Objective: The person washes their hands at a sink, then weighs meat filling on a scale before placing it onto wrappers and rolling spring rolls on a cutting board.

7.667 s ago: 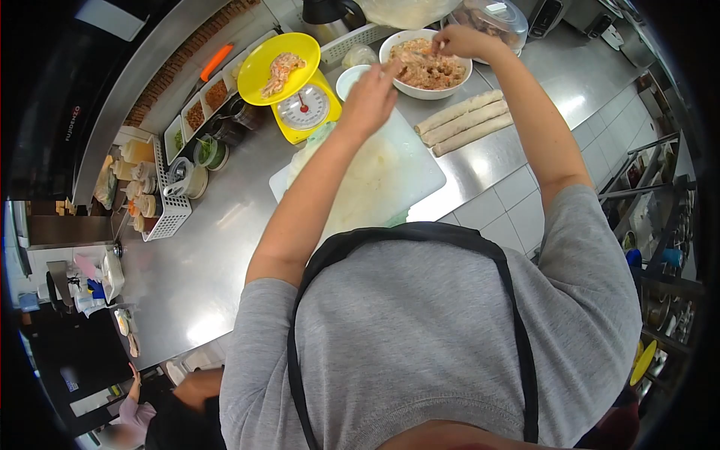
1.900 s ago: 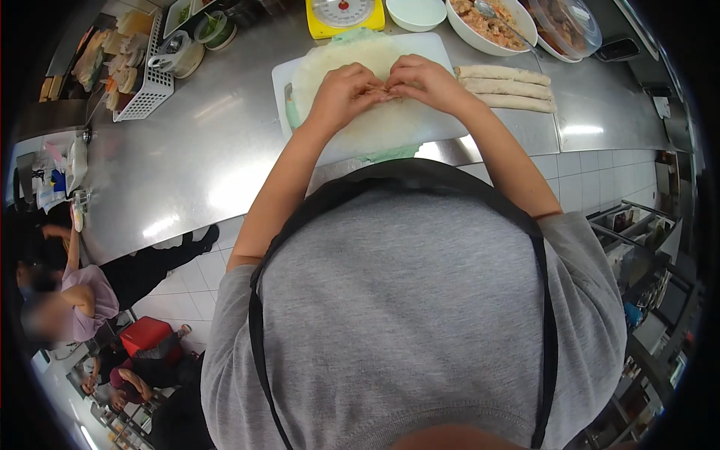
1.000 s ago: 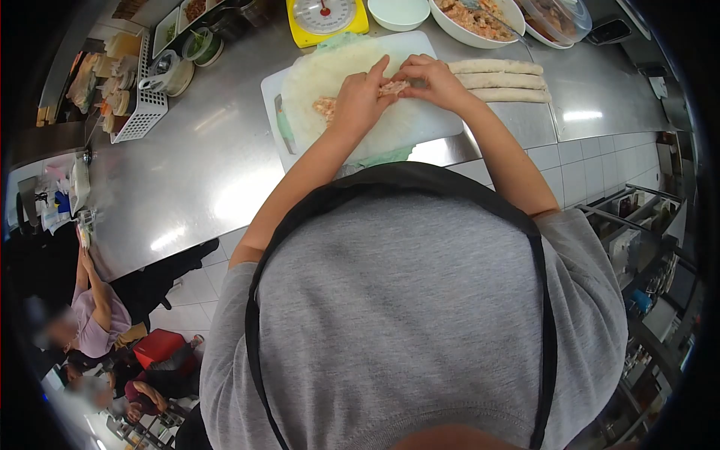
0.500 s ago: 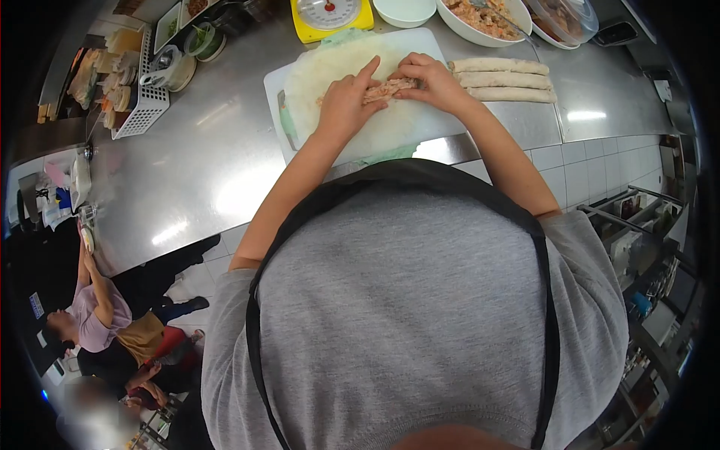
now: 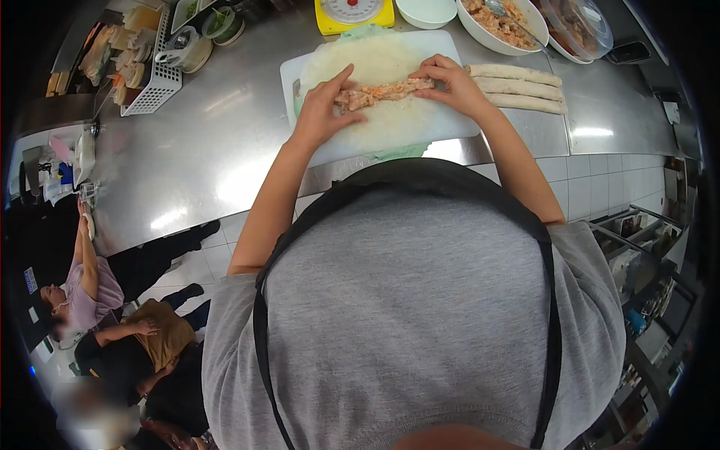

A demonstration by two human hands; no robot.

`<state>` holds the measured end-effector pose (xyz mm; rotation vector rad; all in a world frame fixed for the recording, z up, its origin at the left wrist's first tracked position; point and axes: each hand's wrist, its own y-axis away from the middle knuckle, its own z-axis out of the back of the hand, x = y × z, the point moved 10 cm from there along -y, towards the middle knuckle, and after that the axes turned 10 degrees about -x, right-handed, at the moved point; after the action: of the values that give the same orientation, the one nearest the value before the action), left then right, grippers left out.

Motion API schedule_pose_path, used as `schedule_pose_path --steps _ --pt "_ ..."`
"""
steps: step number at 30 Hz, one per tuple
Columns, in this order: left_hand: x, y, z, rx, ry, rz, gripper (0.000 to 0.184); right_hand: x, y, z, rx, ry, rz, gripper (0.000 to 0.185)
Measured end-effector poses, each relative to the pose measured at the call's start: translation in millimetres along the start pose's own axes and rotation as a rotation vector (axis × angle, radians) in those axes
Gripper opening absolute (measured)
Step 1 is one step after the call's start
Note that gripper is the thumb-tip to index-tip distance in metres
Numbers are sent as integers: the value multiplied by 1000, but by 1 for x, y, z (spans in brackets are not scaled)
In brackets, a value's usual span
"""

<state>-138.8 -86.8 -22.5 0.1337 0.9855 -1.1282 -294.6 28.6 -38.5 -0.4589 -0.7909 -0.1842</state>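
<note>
A long strip of minced filling (image 5: 386, 93), orange-pink and lumpy, lies across a pale round wrapper sheet (image 5: 352, 61) on a white cutting board (image 5: 322, 155). At the strip's left end is my left hand (image 5: 319, 112), thumb and forefinger spread wide around it. My right hand (image 5: 454, 86) is closed about the right end, thumb below and fingers above. Just right of that hand, several pale finished-looking rolls (image 5: 517, 86) lie side by side on the steel counter. My palms are turned from view.
Behind the board stand a yellow scale (image 5: 352, 15), a pale bowl (image 5: 426, 11) and a white bowl of filling with a spoon (image 5: 502, 30). A lidded container (image 5: 577, 30) and a white perforated basket (image 5: 159, 84) flank them. Other people (image 5: 94, 289) are at lower left.
My hands have moved apart, and the filling between them is stretched into a longer strip. My left hand has shifted left across the wrapper. The view has shifted slightly.
</note>
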Motion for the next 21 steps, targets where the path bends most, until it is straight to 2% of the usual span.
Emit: schedule_pose_path --steps 7,9,10,12,13,15,16,19,21 --pt "18 9 6 16 46 159 73 5 -2 3 3 -1 0 31" --pt "-22 4 17 -89 -45 -129 61 14 -4 2 70 83 7 32" --pt "-28 -2 15 -88 -45 -133 61 21 -8 3 66 85 7 32" --pt "-56 -2 4 -45 -157 -367 39 47 -16 5 -32 172 113 28" --pt "-52 -3 1 -46 -159 -368 39 50 -20 -1 -33 171 115 28" --pt "-30 -7 -15 64 -174 -264 20 66 -24 -25 79 93 224 21" --pt "-27 -6 -13 60 -178 -266 20 73 -24 -31 69 108 294 14" --pt "-14 0 -4 65 -200 -218 14 62 -22 -40 85 114 229 12" --pt "-12 3 9 6 -98 -141 15 60 -22 -39 102 109 211 11"
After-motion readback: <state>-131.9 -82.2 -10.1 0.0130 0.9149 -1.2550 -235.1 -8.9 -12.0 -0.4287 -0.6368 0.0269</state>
